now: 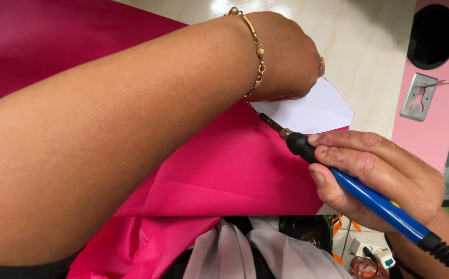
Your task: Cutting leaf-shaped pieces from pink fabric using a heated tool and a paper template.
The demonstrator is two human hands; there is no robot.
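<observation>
Pressing down on a white paper template (315,109), the left hand (281,57) (gold bracelet at the wrist) pins it to pink fabric (219,170) on the table (369,62), fingers hidden. The right hand (379,175) grips a blue-handled soldering iron (359,191), fingers closed around it, tip at the template's edge.

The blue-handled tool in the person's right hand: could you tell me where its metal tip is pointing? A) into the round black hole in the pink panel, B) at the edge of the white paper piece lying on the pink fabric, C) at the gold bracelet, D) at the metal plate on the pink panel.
B: the right hand holds the blue-handled tool with its tip at the edge of the white paper piece, which the left hand presses onto the pink fabric.
</observation>
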